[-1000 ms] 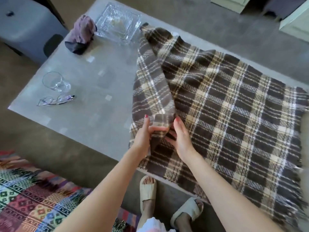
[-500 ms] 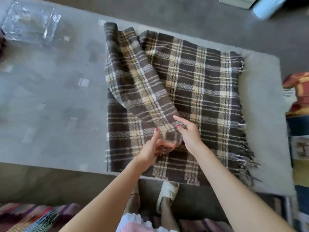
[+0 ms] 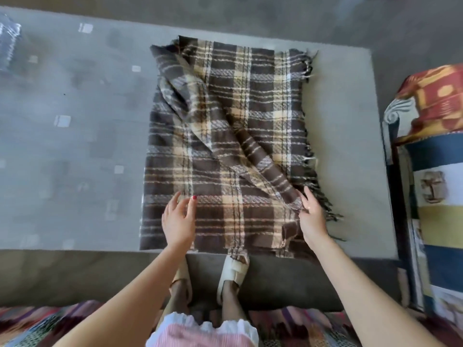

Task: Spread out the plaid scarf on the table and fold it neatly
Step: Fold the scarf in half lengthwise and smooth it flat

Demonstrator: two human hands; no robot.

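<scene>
The brown and cream plaid scarf (image 3: 253,101) lies on the grey table (image 3: 75,136), right of centre, its fringe along the right side. A loose flap runs diagonally across it from the upper left down to the lower right. My right hand (image 3: 312,216) grips the lower end of that flap near the fringe. My left hand (image 3: 179,221) rests flat on the scarf's near left part, fingers apart and holding nothing. The scarf's near edge hangs slightly over the table's front edge.
A clear glass dish (image 3: 8,41) sits at the table's far left, cut off by the frame. A patterned piece of furniture (image 3: 431,156) stands close to the table's right end. A colourful rug (image 3: 37,324) lies at my feet.
My hands have parted: the right hand carried the flap's end to the right toward the fringe, while the left let go and settled flat on the scarf. The view shifted right.
</scene>
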